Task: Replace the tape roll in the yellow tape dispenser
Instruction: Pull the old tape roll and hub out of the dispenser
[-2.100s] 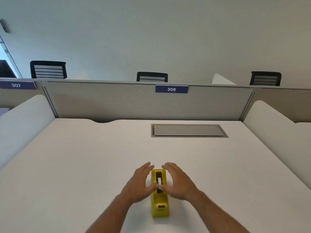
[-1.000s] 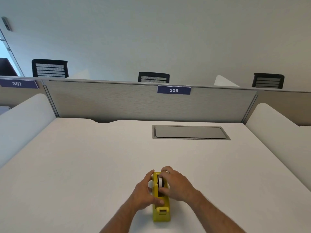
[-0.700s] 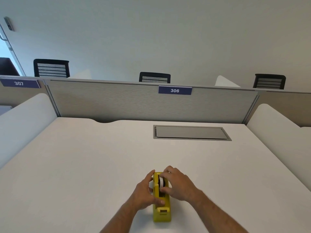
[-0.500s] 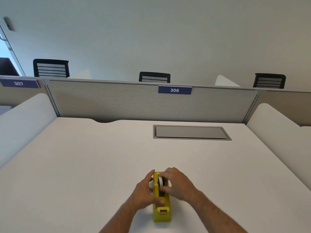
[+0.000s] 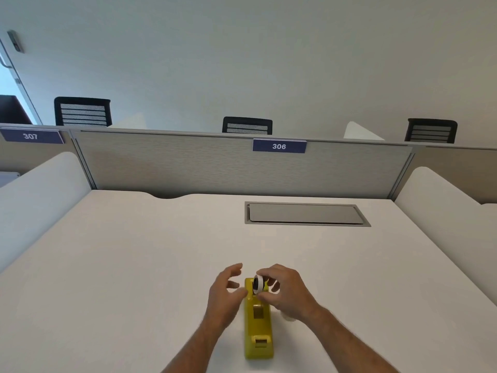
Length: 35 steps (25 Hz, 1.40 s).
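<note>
Pinching a small white tape roll (image 5: pixel 258 284) just above the far end of the long yellow plastic tape dispenser (image 5: pixel 258 329), the right hand (image 5: pixel 287 293) holds it; the left hand (image 5: pixel 224 296) hovers beside, fingers spread, on the white desk (image 5: pixel 134 265)

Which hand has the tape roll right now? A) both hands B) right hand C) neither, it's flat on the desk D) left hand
B: the right hand pinches the tape roll in its fingertips at the far end of the yellow tape dispenser, while the left hand is open beside the dispenser, not on the roll.
</note>
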Motion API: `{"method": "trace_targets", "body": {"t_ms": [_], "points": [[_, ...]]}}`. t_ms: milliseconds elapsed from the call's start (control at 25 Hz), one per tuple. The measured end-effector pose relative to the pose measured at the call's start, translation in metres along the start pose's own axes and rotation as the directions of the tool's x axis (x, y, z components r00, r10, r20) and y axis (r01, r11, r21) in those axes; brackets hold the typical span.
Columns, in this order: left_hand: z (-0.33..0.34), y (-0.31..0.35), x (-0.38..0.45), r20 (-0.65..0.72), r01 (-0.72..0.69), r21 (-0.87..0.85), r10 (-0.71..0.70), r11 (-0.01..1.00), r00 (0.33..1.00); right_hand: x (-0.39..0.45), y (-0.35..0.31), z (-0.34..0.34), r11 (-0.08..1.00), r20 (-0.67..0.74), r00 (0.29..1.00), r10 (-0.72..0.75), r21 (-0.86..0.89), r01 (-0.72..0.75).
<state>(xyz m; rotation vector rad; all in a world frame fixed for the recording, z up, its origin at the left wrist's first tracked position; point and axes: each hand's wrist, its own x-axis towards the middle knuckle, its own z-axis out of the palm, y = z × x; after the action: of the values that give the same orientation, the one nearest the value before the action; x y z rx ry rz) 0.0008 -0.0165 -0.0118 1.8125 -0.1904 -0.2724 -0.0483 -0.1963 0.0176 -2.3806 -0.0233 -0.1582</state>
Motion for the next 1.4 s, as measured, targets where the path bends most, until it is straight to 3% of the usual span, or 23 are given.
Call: {"method": "trace_targets", "body": {"t_ms": [120, 280, 560, 840, 1400], "points": [[0.000, 0.015, -0.001, 0.000, 0.055, -0.227, -0.057, 0.972, 0.998, 0.002, -0.003, -0.004, 0.999, -0.047, 0.999, -0.019, 0.046, 0.021], [0.002, 0.021, -0.005, 0.065, 0.045, -0.316, -0.026, 0.948, 0.998, 0.004, -0.005, -0.009, 0.996, -0.080, 0.996, -0.039, 0.077, 0.046], [0.005, 0.025, -0.002, -0.046, -0.100, -0.189, 0.093, 0.977, 0.995, 0.006, -0.005, -0.011, 0.984, -0.136, 0.990, -0.032, 0.169, 0.055], [-0.001, 0.027, 0.002, 0.010, -0.189, -0.080, 0.190, 0.979, 0.982, 0.009, -0.008, -0.013, 0.976, -0.141, 0.988, -0.059, 0.199, 0.086], [0.002, 0.038, 0.003, 0.002, -0.112, -0.170, 0.114, 0.979, 0.993, 0.002, -0.014, -0.015, 0.931, -0.144, 0.989, -0.014, 0.360, 0.065]]}}
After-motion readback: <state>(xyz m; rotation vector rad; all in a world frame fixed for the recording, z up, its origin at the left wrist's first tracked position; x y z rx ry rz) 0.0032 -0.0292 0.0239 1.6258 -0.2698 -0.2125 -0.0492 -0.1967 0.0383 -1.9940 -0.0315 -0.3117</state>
